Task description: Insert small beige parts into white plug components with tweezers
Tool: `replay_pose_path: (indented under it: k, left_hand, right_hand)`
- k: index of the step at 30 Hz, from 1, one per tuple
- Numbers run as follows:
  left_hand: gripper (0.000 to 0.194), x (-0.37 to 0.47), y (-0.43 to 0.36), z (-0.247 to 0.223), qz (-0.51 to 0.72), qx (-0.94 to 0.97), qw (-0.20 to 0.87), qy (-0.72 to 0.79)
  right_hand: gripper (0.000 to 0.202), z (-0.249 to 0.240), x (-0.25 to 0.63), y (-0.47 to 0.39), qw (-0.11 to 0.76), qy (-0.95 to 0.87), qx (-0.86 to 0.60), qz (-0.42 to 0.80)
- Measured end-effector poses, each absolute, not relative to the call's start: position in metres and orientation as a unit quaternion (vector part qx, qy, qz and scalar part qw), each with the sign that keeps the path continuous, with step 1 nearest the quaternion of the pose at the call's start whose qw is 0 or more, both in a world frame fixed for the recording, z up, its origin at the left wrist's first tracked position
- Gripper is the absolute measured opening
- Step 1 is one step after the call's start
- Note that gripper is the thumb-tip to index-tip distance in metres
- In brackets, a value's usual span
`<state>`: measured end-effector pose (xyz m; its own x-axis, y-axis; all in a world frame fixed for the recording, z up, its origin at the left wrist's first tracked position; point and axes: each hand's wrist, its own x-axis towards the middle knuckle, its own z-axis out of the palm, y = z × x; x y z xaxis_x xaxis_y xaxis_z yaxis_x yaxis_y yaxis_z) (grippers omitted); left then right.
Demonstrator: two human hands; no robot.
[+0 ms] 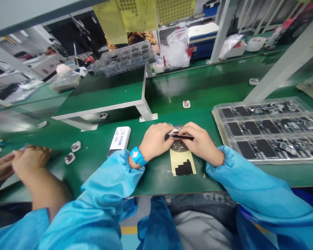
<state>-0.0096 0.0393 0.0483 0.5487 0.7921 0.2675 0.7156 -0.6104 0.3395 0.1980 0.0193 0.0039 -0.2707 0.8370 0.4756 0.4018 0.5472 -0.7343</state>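
Observation:
My left hand is closed, thumb and fingers pinching a small white housing that they partly cover. In my right hand is a thin black piece, seen edge-on, its near end reaching to the housing. Whether the two parts touch I cannot tell. Both hands are over a round grey disc with small bits scattered on it. From under the disc comes a yellow sheet bearing black adhesive pieces.
Right of my hands are clear trays of black screens and small parts. A white box lies left, near a raised green shelf. Loose white housings dot the green bench. A co-worker's hands are at far left.

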Motion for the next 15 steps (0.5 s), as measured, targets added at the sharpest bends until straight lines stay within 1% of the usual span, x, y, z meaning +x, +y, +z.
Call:
replay_pose_path:
  k: [3,4,7,9,13,14,15]
  left_hand:
    - [0.019,-0.001,0.084,0.056,0.172,0.862,0.094,0.468]
    - [0.019,0.003,0.102,0.056,0.161,0.851,0.092,0.491]
    - [0.025,0.015,0.158,0.047,0.107,0.825,0.102,0.546]
    - [0.036,0.026,0.186,0.038,0.111,0.812,0.087,0.566]
    - [0.074,0.048,0.212,0.016,0.121,0.838,0.048,0.53]
    - [0.076,0.053,0.215,0.011,0.111,0.848,0.052,0.516]
    - [0.073,0.056,0.216,0.007,0.102,0.853,0.06,0.509]
  right_hand:
    - [0.004,0.004,0.2,0.02,0.412,-0.742,-0.478,0.227]
    - [0.005,0.003,0.2,0.021,0.393,-0.739,-0.503,0.215]
    - [0.015,0.002,0.2,0.022,0.359,-0.737,-0.54,0.194]
    - [0.018,0.003,0.199,0.024,0.38,-0.727,-0.535,0.201]
    - [0.013,0.005,0.197,0.028,0.444,-0.688,-0.522,0.239]
    - [0.011,0.006,0.196,0.028,0.453,-0.679,-0.523,0.247]
    - [0.01,0.006,0.196,0.029,0.457,-0.673,-0.524,0.253]
